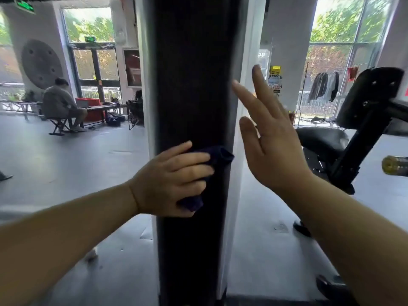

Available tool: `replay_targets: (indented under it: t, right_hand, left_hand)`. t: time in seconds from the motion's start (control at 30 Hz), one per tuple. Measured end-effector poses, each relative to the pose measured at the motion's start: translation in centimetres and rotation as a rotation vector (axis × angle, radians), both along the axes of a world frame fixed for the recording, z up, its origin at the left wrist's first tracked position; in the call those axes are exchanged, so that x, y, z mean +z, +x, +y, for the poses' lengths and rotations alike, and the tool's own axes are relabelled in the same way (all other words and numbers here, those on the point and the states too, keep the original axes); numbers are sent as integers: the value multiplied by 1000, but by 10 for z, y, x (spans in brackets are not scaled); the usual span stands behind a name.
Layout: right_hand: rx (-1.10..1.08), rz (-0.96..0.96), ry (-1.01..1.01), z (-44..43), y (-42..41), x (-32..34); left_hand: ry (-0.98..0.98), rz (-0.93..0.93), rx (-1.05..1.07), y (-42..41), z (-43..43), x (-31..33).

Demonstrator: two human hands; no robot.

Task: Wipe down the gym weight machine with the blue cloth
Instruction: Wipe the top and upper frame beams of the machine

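Note:
A tall black upright panel of the weight machine (192, 85) fills the middle of the view, with white frame edges on both sides. My left hand (170, 180) holds the dark blue cloth (217, 157) and presses it against the panel at mid height. The cloth bunches out past my fingertips and below my palm. My right hand (269, 138) is raised just right of the panel with fingers straight and spread, holding nothing; whether its fingertips touch the white edge is unclear.
The machine's black seat (322, 138) and padded arm (371, 96) stand to the right. A person sits on a stool (59, 102) at a table far left. A clothes rack (324, 85) stands by the right window. Grey floor surrounds the machine.

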State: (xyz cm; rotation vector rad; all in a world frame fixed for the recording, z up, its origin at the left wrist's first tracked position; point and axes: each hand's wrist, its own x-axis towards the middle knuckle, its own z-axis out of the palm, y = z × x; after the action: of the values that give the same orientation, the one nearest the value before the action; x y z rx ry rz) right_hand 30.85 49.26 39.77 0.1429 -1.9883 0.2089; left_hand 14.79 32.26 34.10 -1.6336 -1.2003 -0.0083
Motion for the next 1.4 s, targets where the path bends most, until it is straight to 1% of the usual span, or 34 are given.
replay_targets:
  t: [0.03, 0.1, 0.17, 0.2, 0.23, 0.27, 0.3, 0.33, 0.37, 0.4, 0.47, 0.5, 0.57, 0.6, 0.63, 0.67, 0.7, 0.77, 0.83, 0.9, 0.97, 1.03, 1.1, 1.17, 1.23, 1.27, 1.33, 1.4]
  right_hand:
    - [-41, 10, 134, -1, -6, 3]
    - [-82, -20, 315, -2, -17, 2]
    - [-141, -73, 444, -2, -25, -4]
    - [-169, -82, 491, -2, -28, -6]
    - [-192, -77, 527, -1, -30, -7]
    - [-212, -64, 555, 0, -31, -5]
    - [-229, -51, 578, 1, -32, -3]
    - [-241, -41, 595, 2, -32, 0]
    - [-252, -40, 612, 2, -31, 2]
    - [-257, -47, 632, 1, -31, 4]
    - [-259, -64, 679, -1, -31, 9]
    - [-256, -66, 704, -2, -32, 12]
    - [-244, -64, 743, -5, -35, 19]
    - [-235, -60, 753, -6, -38, 22]
    - [-228, -51, 760, -8, -41, 24]
    - [-225, -43, 765, -9, -43, 25]
    - [-226, -38, 771, -10, -45, 26]
    - [-226, -36, 787, -10, -47, 26]
    - [-224, -30, 794, -9, -48, 26]
    - [-227, -10, 793, -8, -50, 23]
    - [-232, 19, 780, -9, -53, 20]
    - [-226, 40, 765, -10, -54, 18]
    - [-233, 17, 767, -10, -53, 18]
    - [-258, -17, 781, -10, -50, 17]
    - [-282, -50, 816, -11, -48, 10]
    - [-284, -66, 842, -12, -47, 4]
    - [-279, -83, 885, -15, -48, -4]
    - [-292, -102, 899, -15, -48, -6]
  left_hand:
    - [-65, 57, 0, -5, -3, -19]
    - [-154, 146, -11, -10, -11, -41]
    - [-125, 200, -31, -13, -14, -32]
    - [-42, 200, -27, -13, -14, -20]
    - [69, 148, -4, -13, -12, -10]
    - [187, 54, 21, -13, -9, -4]
    - [282, -44, 38, -10, -6, -7]
    - [328, -118, 52, -7, -2, -19]
    - [315, -156, 69, -2, 1, -40]
    - [261, -155, 75, 1, 3, -65]
    - [123, -81, 96, 4, -1, -98]
    - [101, -44, 95, 3, -3, -98]
    - [199, -18, 70, 0, -1, -74]
    - [308, -61, 68, -1, 2, -58]
    - [422, -145, 70, -1, 6, -46]
    - [509, -230, 63, 2, 11, -42]
    - [553, -292, 58, 7, 16, -50]
    - [544, -358, 86, 20, 27, -93]
    - [507, -375, 165, 34, 35, -143]
    - [561, -411, 238, 46, 46, -161]
    - [750, -490, 226, 52, 58, -135]
    - [954, -610, 193, 52, 67, -101]
    - [1069, -733, 191, 57, 74, -99]
    - [1099, -866, 263, 69, 81, -137]
    - [1091, -1006, 380, 86, 87, -182]
    - [1092, -1075, 416, 93, 90, -195]
    - [1135, -1156, 413, 98, 93, -183]
    - [1209, -1115, 359, 91, 96, -142]
